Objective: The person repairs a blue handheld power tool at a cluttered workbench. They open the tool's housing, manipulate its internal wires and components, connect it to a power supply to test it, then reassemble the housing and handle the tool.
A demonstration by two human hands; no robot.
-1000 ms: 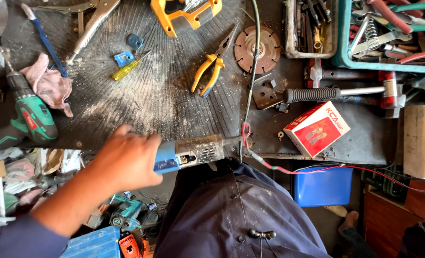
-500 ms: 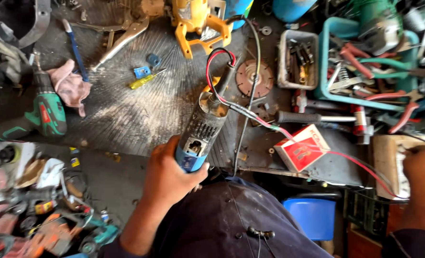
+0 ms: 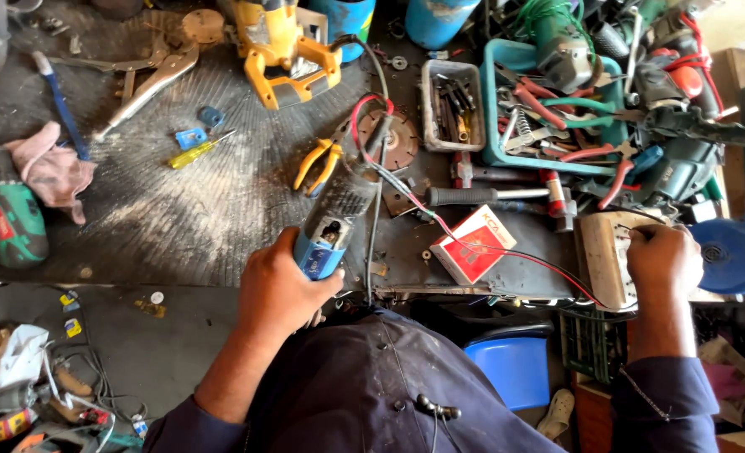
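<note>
My left hand (image 3: pixel 282 294) grips the blue rear end of a grey power tool body (image 3: pixel 334 214) that lies on the dark workbench (image 3: pixel 179 218) and points away from me. Red and black wires (image 3: pixel 473 239) run from the tool's front across the bench to the right. My right hand (image 3: pixel 661 256) rests on a beige wooden switch board (image 3: pixel 603 256) at the bench's right edge, fingers curled on its top. A red and white carton (image 3: pixel 471 245) lies between my hands.
Orange-handled pliers (image 3: pixel 318 162), a yellow screwdriver (image 3: pixel 196 151), a yellow power tool (image 3: pixel 284 46), a green cordless drill (image 3: pixel 7 222) and a pink rag (image 3: pixel 52 168) lie on the bench. A teal tray (image 3: pixel 548 109) of tools sits at the back right. A blue bin (image 3: pixel 515 369) stands under the bench.
My left hand has swung the power tool from lying sideways at the bench edge to pointing away from me. My right hand has come onto the switch board.
</note>
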